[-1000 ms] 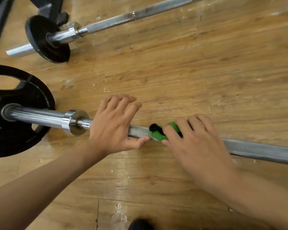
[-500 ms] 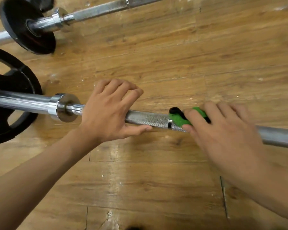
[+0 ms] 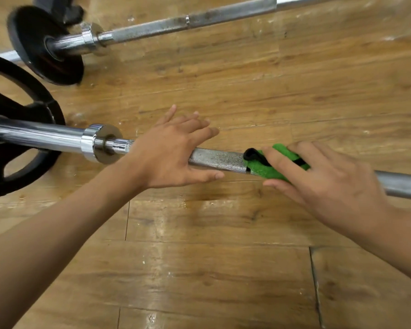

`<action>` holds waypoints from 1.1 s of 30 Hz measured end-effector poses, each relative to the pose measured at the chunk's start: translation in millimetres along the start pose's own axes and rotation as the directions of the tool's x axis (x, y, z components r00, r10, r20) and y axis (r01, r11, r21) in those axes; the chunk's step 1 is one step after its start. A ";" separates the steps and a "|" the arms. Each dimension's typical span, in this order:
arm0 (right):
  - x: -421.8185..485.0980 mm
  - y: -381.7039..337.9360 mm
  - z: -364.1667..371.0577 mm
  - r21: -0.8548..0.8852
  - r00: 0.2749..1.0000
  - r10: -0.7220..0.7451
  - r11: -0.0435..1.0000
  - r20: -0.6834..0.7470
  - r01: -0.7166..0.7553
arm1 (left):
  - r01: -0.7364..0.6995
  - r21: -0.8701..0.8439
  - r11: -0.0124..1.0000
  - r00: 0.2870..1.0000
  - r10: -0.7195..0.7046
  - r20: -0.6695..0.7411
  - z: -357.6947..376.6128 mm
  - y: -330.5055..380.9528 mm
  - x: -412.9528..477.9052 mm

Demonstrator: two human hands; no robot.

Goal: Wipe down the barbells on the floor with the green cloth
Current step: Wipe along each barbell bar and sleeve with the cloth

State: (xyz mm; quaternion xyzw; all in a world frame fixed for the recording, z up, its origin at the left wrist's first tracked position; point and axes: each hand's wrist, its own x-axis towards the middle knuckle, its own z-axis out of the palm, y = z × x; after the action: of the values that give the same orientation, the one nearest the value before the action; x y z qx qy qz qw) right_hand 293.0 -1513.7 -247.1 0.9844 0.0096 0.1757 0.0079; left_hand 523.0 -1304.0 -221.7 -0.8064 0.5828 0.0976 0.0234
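The near barbell lies across the wooden floor, its knurled shaft running left to right. The green cloth, with a black edge, is wrapped over the shaft. My right hand grips the cloth around the bar, thumb below and fingers over the top. My left hand rests on the shaft just right of the chrome collar, fingers spread straight and thumb along the bar's near side. A second barbell lies farther away, at the top.
A large black weight plate sits on the near bar's sleeve at the left edge. A smaller black plate is on the far bar at top left. Wooden floor planks fill the foreground.
My right hand has slid the cloth to the right along the shaft, baring more knurled steel. My left hand's fingers have straightened and spread while it stays by the collar.
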 end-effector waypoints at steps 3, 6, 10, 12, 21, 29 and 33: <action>8.4 8.2 3.5 0.015 1.000 -0.010 1.000 -0.020 0.011 | 0.014 -0.035 0.999 0.998 -0.011 0.062 -6.2 -3.7 11.7; 18.7 13.9 1.9 0.060 0.998 0.057 0.997 0.002 -0.057 | 0.043 -0.052 0.998 0.995 -0.038 0.093 -11.4 -6.8 22.7; 37.4 -9.1 2.6 0.035 0.963 0.269 0.963 -0.022 -0.268 | 0.034 0.031 0.999 0.999 -0.033 -0.028 -8.7 -8.2 30.9; 50.7 -27.9 8.8 0.030 0.958 0.286 0.958 -0.001 -0.286 | 0.068 0.081 0.994 0.991 -0.058 -0.121 -3.7 -4.2 29.9; -34.0 26.1 -25.0 -0.079 0.840 0.539 0.842 0.061 -0.534 | 0.232 0.055 0.971 0.940 -0.209 -0.269 9.1 14.1 21.6; 41.8 -66.8 7.2 0.021 0.951 0.301 0.953 0.064 -0.303 | 0.240 0.031 0.970 0.944 -0.226 -0.241 6.9 16.3 7.3; 9.7 -31.3 -5.8 0.032 0.955 0.289 0.956 0.064 -0.292 | 0.279 0.047 0.959 0.928 -0.257 -0.270 9.9 22.4 4.0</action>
State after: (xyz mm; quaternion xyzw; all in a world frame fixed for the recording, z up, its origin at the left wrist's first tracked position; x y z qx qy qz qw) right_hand 299.6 -1482.2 -238.9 0.9798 -0.1317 0.1458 -0.0380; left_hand 501.8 -1313.4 -230.5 -0.8825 0.4688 -0.0383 -0.0062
